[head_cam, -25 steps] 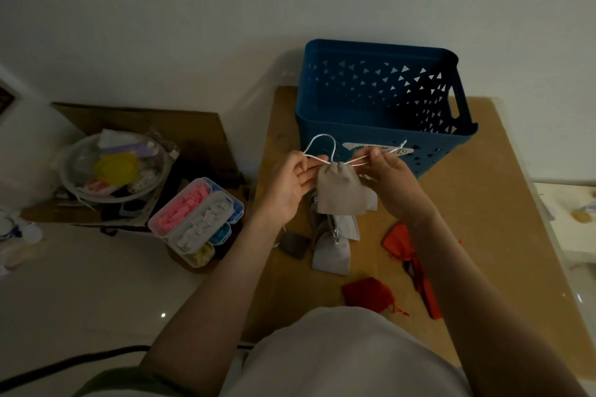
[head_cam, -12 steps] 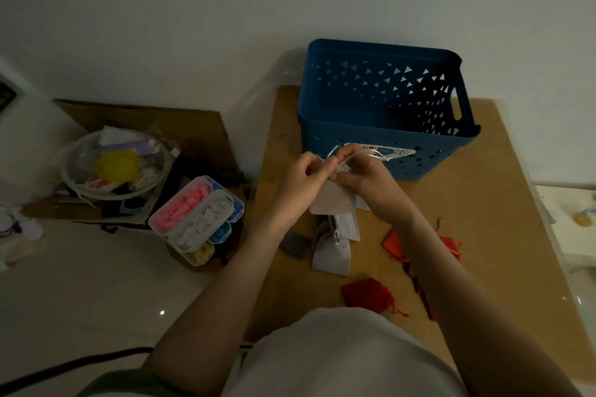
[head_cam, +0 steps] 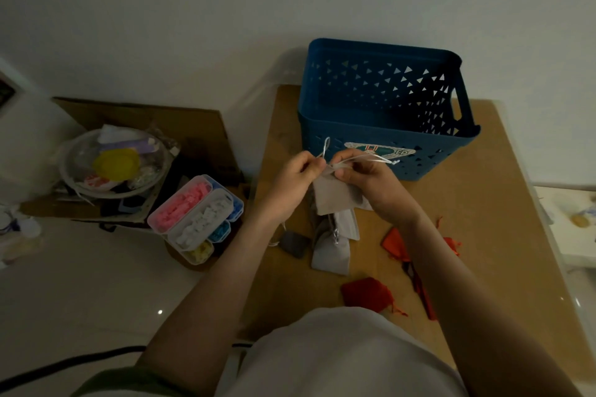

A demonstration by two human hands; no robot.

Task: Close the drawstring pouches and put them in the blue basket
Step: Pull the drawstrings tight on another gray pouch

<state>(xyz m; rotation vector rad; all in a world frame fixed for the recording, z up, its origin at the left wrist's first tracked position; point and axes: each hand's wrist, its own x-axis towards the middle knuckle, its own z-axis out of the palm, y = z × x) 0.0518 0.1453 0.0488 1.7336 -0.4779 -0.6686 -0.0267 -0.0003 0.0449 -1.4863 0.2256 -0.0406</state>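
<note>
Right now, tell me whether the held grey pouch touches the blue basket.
Apart. The head view shows the grey pouch hanging from both hands in front of the blue basket, with tabletop showing between them.

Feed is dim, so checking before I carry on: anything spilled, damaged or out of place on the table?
Nothing stands out. The blue basket stands upright, both hands work the grey pouch, and the loose grey and red pouches simply lie waiting on the table.

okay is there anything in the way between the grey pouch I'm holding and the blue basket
Nothing visible. The grey pouch hangs between your left hand and right hand, just in front of the blue basket; only its near wall must be cleared, and its top is open.
</note>
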